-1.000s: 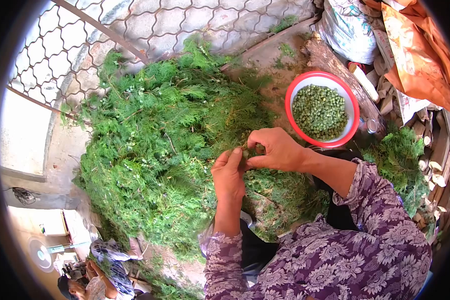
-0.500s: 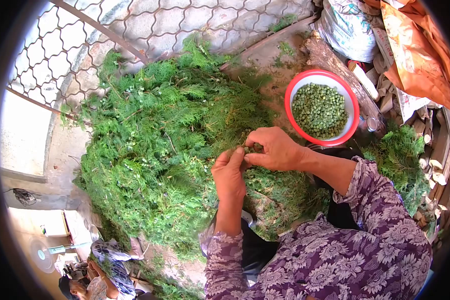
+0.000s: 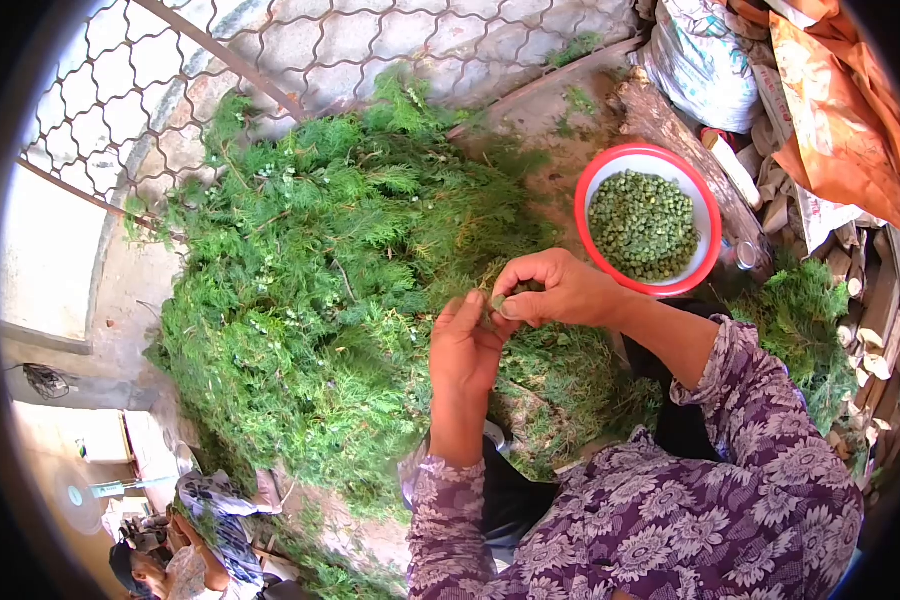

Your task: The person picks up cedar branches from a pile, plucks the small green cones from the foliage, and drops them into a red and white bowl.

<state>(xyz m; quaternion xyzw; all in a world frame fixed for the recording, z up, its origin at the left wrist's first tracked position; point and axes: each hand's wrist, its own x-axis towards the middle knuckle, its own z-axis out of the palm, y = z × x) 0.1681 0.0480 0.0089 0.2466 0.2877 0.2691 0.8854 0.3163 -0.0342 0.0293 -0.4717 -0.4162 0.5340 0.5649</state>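
My left hand (image 3: pixel 462 350) is closed in a pinch, thumb against fingers, on a small piece of green sprig. Right against it, my right hand (image 3: pixel 560 288) pinches a small round green cone (image 3: pixel 500 301) between thumb and forefinger. The fingertips of both hands nearly touch, and they partly hide what is held. Beneath them spreads a big heap of leafy evergreen branches (image 3: pixel 310 280), dotted with pale green cones. A red-rimmed white basin (image 3: pixel 708 215) stands just beyond my right hand, with many green cones (image 3: pixel 642 225) inside.
A metal lattice (image 3: pixel 300 50) runs along the far side. Behind the basin lie a log (image 3: pixel 660 115), a white sack (image 3: pixel 705 65) and an orange sack (image 3: pixel 840 110). Split firewood (image 3: pixel 875 310) is stacked at right. Another person (image 3: pixel 185 565) sits at lower left near a fan (image 3: pixel 75 495).
Both hands stay together over the branches and have shifted only slightly. A green cone now shows between my right fingertips. The whole view has moved a little.
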